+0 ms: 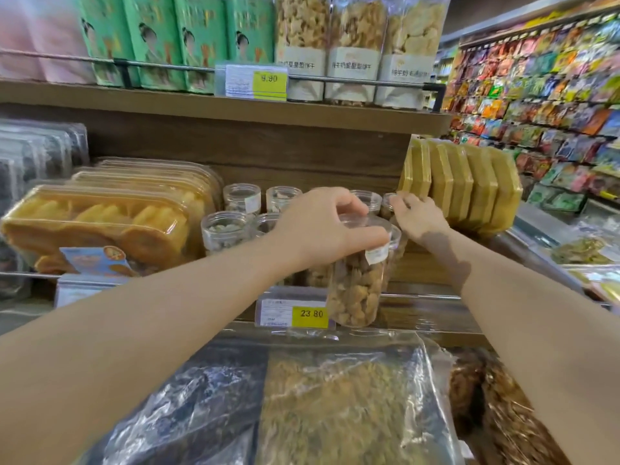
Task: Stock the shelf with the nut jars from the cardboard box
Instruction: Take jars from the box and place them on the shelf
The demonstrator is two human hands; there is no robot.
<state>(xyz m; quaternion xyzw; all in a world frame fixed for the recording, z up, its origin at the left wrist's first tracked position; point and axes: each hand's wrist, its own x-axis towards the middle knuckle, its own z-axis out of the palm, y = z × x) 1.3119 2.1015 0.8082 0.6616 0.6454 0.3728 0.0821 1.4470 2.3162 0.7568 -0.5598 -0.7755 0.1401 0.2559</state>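
We top-grip the jar (355, 290), left hand (322, 229) fingers curled, for placing. Our right hand (419, 219) fingers hook a far jar (386, 205), likely making room.

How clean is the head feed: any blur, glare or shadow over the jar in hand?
Head view: the held jar, gripped by the left hand, reads sharp, nuts visible; a shadow crosses the right hand at the wrist; glare streaks the plastic bags at the bottom; the top left corner is smeared; the shelf edge bows from the wide lens.
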